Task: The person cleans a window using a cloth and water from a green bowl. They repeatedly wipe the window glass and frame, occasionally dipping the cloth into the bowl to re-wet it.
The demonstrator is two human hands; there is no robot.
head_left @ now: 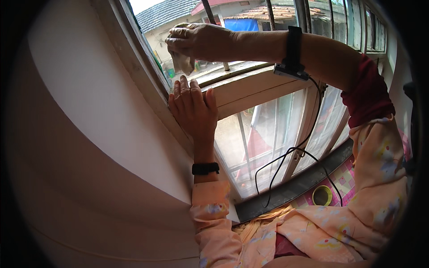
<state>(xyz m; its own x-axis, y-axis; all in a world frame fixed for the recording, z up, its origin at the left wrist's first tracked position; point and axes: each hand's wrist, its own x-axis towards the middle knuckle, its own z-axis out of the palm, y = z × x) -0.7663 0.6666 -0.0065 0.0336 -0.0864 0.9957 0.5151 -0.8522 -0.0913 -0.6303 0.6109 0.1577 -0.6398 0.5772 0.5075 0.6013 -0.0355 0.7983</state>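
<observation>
My right hand (207, 42) is closed around a crumpled light-coloured cloth (183, 62), held up at the upper window pane near its left side. The cloth hangs below my fingers, and a blurred patch of yard shows behind it. Lower down, my left hand (196, 112) rests with spread fingers on the window's wooden crossbar (248, 90), near the corner with the side frame (134, 60). Nothing is held in it. A black strap with a small device (291, 72) is on my right forearm, and a black band (205, 168) is on my left wrist.
Below the crossbar are closed lower panes (258, 140) with metal bars outside. A black cable (315, 124) hangs from the forearm device across them. The dark sill (295, 181) runs beneath, near a yellow-rimmed round container (322, 195) on a pink checked surface. A pale wall (100, 100) stands at left.
</observation>
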